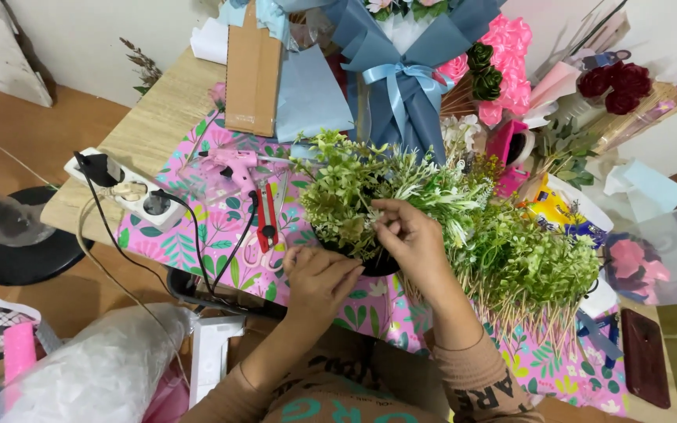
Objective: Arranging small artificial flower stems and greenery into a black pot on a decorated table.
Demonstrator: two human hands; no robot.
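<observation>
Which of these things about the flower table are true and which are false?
1. The right hand reaches into the green leafy sprigs. True.
2. The left hand holds the red-handled cutters. False: the cutters lie on the pink leaf-patterned cloth, apart from both hands.
3. The bouquet at the back has a light blue ribbon bow. True.
4. The pink glue gun lies on the floor. False: it lies on the cloth on the table.
5. The power strip sits at the table's edge. True.
</observation>
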